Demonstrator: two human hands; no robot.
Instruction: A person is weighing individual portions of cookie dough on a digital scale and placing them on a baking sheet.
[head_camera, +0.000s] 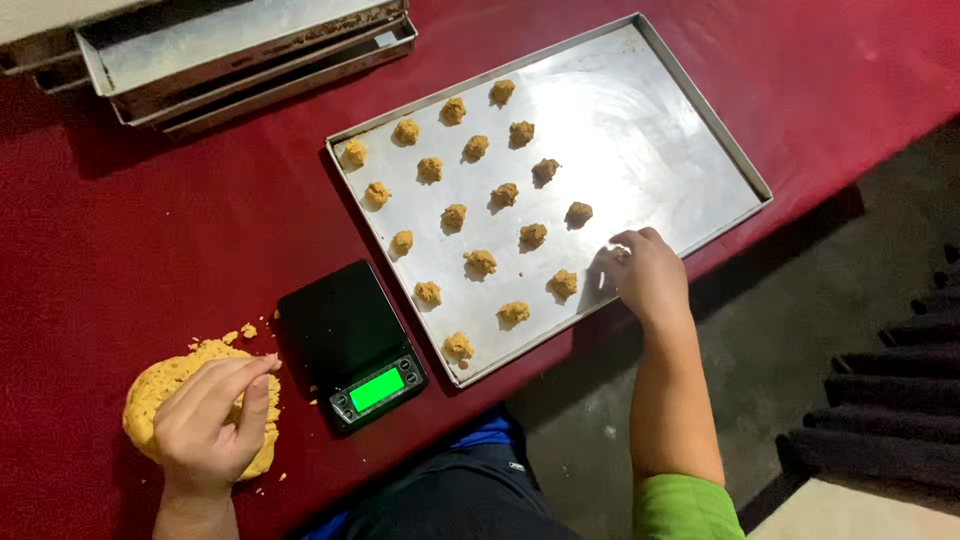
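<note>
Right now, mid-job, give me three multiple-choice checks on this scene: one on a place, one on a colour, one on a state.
1. Where is the scale?
A. between dough mound and tray
B. on the tray
C. on the stacked trays

2. The scale's display glows:
A. red
B. green
C. blue

3. The right hand is:
A. resting on the scale
B. at the tray's near edge, over its surface
C. off the table

Answers: 1 A, it sits between the dough mound and baking tray. 2 B, it shows green. 3 B, its fingers reach over the tray.

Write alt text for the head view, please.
A person's right hand reaches onto a metal baking tray lined with small dough balls, while the left hand rests on a dough mound beside a black scale.
</note>
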